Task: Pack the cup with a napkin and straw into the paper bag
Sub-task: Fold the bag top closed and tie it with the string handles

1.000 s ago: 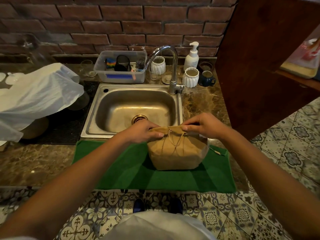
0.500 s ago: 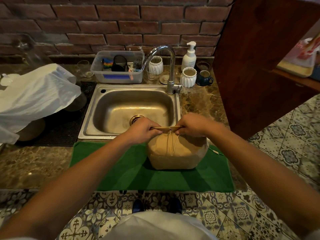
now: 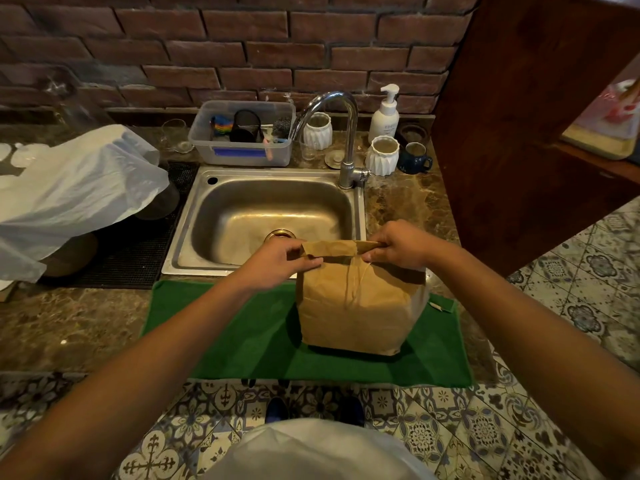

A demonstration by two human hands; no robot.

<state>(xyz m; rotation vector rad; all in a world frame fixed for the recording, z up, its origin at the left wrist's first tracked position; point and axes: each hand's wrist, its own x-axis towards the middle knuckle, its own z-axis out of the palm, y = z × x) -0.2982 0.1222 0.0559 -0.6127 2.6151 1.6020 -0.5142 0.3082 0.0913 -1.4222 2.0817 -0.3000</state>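
Brick wall (image 3: 242,46) backs a marble counter (image 3: 69,327) with a steel sink (image 3: 270,209) and one tap (image 3: 346,133); we look down from the head view, the only one. On a green mat (image 3: 242,334) at the counter's near edge stands one paper bag (image 3: 356,306), upright, its top folded flat into a band. We hold that band at both ends: the left hand (image 3: 277,263) pinches the left end, the right hand (image 3: 398,245) pinches the right end, fingers closed on the paper. Two thin strings hang down the bag's front. Cup, napkin and straw do not show, so we cannot tell whether they are inside. Behind the sink we count one clear tub (image 3: 242,136) with a blue label, unreadable; two white ribbed pots (image 3: 382,155); one blue mug (image 3: 414,159); one pump bottle (image 3: 384,114), its print too small to read. At left lies one white plastic bag (image 3: 79,188).
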